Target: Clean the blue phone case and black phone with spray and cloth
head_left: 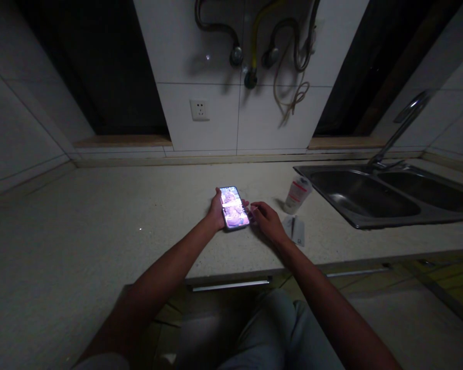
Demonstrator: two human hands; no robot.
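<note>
A smartphone (234, 208) with a bright, lit screen is held over the counter. My left hand (216, 211) is closed around it, the thumb along its left edge and fingertips showing past its right edge. Close beside that right edge is my right hand (265, 220), its fingers curled together; what they hold, if anything, is too small and dim to make out. To the right of my right hand stands a clear plastic cup (296, 195) with red print, slightly tilted in view. A pale flat card or packet (299, 231) lies below it, with a thin dark stick-like thing (293, 226) on it.
The pale stone counter (100, 231) runs along a tiled wall with a socket (199, 110). On the right is a double steel sink (355, 218) with a tall faucet (401, 123). Pipes and valves (250, 77) hang on the wall. Drawer handles (231, 285) line the counter's front.
</note>
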